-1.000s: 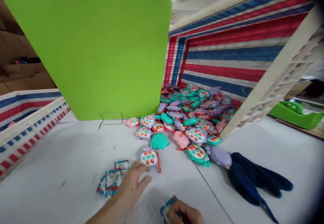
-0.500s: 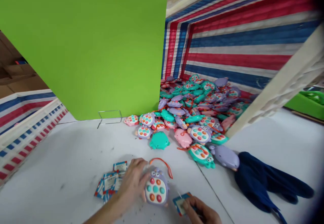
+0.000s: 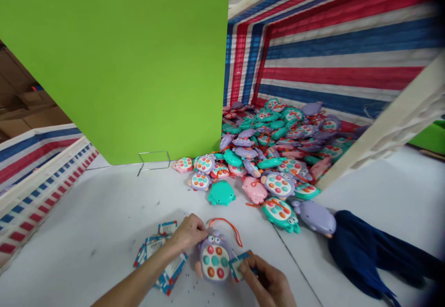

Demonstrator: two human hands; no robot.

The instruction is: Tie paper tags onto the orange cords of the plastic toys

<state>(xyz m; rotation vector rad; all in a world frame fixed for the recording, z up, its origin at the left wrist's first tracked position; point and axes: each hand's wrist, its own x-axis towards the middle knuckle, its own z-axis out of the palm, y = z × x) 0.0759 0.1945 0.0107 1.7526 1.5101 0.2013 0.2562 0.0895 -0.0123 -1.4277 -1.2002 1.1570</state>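
Note:
A purple animal-shaped push-bubble toy (image 3: 215, 260) lies face up on the white table, its bubbles coral, orange and teal. From its top an orange cord loop (image 3: 230, 226) curves to the right. My left hand (image 3: 189, 234) is closed at the toy's upper left edge, fingertips pinching where the cord begins; the exact grip is partly hidden. Between thumb and fingers, my right hand (image 3: 267, 279) holds a blue-and-red printed tag (image 3: 237, 267) just right of the toy. A thin clear strand rises from that tag. Under my left forearm lies a loose pile of similar tags (image 3: 174, 270).
A heap of purple, teal and pink toys (image 3: 257, 152) spills from a striped-lined crate (image 3: 333, 61) onto the table. A green board (image 3: 121, 66) stands at the back, a wire stand (image 3: 154, 160) at its foot. Dark blue cloth (image 3: 361, 251) lies right; another crate (image 3: 45, 196) stands left.
My left hand has moved up to the toy's top edge and its fingers have closed. My right hand has brought the tag leftward, close to the toy. More of the tag pile shows.

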